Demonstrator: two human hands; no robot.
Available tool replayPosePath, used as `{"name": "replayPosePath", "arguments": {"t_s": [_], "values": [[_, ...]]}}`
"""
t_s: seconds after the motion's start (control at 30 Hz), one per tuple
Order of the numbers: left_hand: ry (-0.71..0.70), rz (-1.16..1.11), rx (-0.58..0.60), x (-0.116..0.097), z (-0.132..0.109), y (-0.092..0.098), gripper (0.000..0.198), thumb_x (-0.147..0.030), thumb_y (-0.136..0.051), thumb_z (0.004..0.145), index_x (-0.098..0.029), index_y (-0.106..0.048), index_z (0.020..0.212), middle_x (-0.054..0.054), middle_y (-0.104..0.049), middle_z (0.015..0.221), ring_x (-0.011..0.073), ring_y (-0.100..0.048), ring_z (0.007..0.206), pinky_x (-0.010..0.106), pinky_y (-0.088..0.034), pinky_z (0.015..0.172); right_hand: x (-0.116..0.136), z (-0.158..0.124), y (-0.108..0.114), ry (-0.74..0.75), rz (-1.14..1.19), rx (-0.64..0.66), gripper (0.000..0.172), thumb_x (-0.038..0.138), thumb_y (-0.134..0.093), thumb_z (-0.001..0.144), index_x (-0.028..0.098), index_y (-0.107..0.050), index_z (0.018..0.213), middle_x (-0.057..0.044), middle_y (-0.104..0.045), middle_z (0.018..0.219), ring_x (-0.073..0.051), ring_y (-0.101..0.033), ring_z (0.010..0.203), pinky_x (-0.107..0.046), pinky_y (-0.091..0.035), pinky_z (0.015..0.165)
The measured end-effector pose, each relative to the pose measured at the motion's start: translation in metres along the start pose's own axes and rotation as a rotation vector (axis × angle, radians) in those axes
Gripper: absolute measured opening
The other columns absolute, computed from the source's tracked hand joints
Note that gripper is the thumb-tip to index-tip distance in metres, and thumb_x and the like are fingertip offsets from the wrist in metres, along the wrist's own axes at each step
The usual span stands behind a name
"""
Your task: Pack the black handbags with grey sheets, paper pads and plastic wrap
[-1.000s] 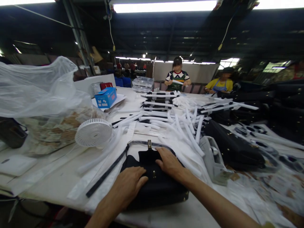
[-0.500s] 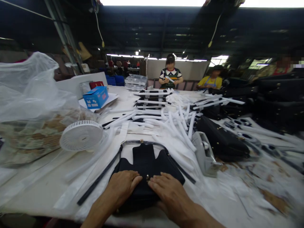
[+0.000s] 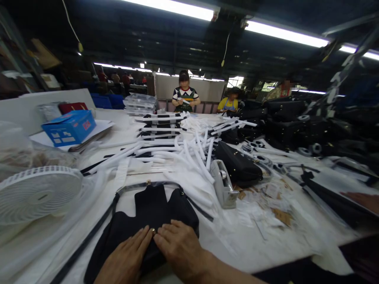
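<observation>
A black handbag (image 3: 151, 203) lies on the white-covered table right in front of me, its strap (image 3: 84, 242) trailing to the left. My left hand (image 3: 122, 258) rests flat on the bag's front, fingers straight. On the other side of a small gold clasp (image 3: 153, 231), my right hand (image 3: 182, 246) presses flat on the bag with its fingers extended. Neither hand grips anything. The bag's lower part is hidden under my hands and wrists.
A white fan (image 3: 41, 193) and a blue box (image 3: 69, 128) stand left. Beyond the bag lie white foam tubes (image 3: 192, 154). A tape dispenser (image 3: 222, 185) and another black bag (image 3: 237, 163) are to the right. A co-worker's hand (image 3: 365, 201) is at far right.
The view has turned right, so the table's things sit further left. My hands stay flat on the bag, with the clasp still between them. A co-worker's hand at right has come into view.
</observation>
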State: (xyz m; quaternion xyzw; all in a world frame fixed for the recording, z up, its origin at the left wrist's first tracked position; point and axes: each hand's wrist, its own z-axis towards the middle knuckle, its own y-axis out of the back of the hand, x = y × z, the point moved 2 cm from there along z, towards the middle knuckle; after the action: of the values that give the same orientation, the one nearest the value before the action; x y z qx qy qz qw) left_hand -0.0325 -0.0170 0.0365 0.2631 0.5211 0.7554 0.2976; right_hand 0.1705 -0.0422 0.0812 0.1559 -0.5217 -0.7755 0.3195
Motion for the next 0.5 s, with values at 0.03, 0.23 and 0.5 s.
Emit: {"name": "replayPosePath", "arguments": {"t_s": [0.03, 0.23, 0.5], "values": [[-0.03, 0.051, -0.082, -0.003, -0.003, -0.004, 0.074, -0.006, -0.046, 0.068, -0.027, -0.052, 0.139, 0.003, -0.058, 0.138, 0.0203, -0.065, 0.114, 0.027, -0.055, 0.093, 0.001, -0.001, -0.005, 0.011, -0.026, -0.022, 0.02, 0.018, -0.044, 0.099, 0.016, -0.06, 0.111, -0.007, -0.073, 0.108, -0.019, -0.067, 0.102, -0.035, -0.05, 0.098], [0.05, 0.168, -0.298, -0.026, -0.01, -0.007, 0.077, -0.005, -0.034, 0.082, -0.021, -0.017, 0.155, 0.006, -0.054, 0.142, 0.0185, -0.058, 0.124, 0.032, -0.043, 0.107, 0.008, -0.008, -0.015, 0.062, -0.075, -0.093, 0.026, 0.014, -0.04, 0.099, 0.012, -0.06, 0.116, -0.01, -0.072, 0.111, -0.022, -0.066, 0.106, -0.038, -0.051, 0.096], [0.034, 0.188, -0.329, -0.024, -0.008, 0.001, 0.079, -0.001, -0.034, 0.079, -0.017, -0.018, 0.155, 0.004, -0.057, 0.139, 0.0152, -0.057, 0.124, 0.027, -0.039, 0.11, -0.015, 0.007, 0.054, 0.047, 0.227, 0.307, 0.053, 0.052, -0.067, 0.086, 0.02, -0.06, 0.127, -0.009, -0.066, 0.128, -0.026, -0.057, 0.123, -0.046, -0.03, 0.117]]}}
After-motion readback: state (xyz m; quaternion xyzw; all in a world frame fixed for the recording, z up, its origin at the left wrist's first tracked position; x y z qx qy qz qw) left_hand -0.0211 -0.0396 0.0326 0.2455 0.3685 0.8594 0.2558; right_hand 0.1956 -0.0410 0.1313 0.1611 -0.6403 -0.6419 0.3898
